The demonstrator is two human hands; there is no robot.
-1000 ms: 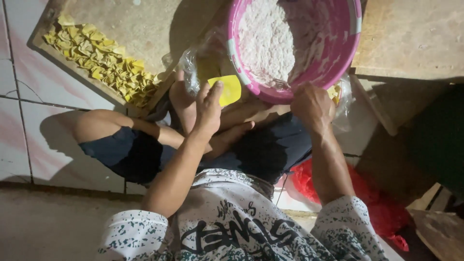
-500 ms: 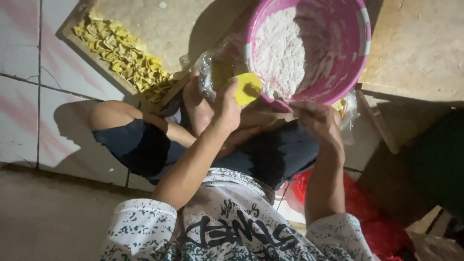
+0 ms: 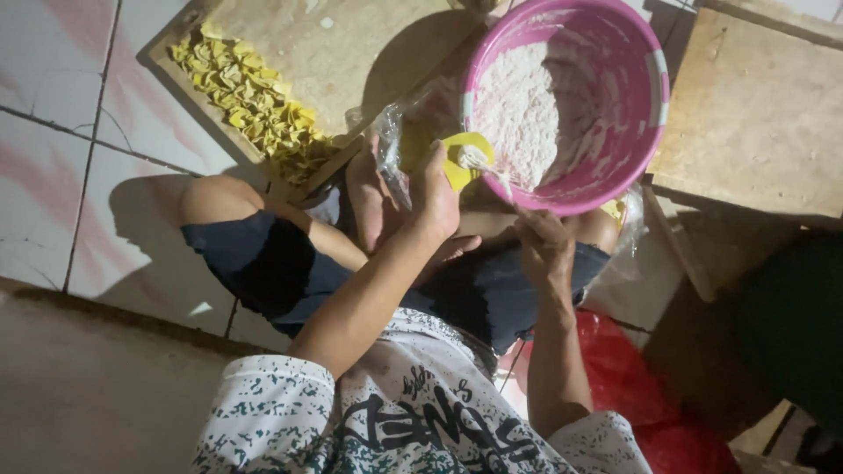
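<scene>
My left hand holds a round yellow dough wrapper flat on its fingers, just below the rim of a pink bowl of white paste. My right hand grips a thin stick whose tip lays a dab of the white paste on the wrapper. Both hands hover over my crossed legs in dark shorts. A wooden board at the upper left carries a heap of folded yellow dumplings.
A clear plastic bag lies by my left wrist, and another sits under the bowl's right side. A second wooden board is at the right, with a red plastic bag near my right elbow. The floor is tiled.
My right hand has left the bowl's rim and dropped lower, bringing the stick with paste onto the wrapper. My left hand keeps the wrapper by the bowl.
</scene>
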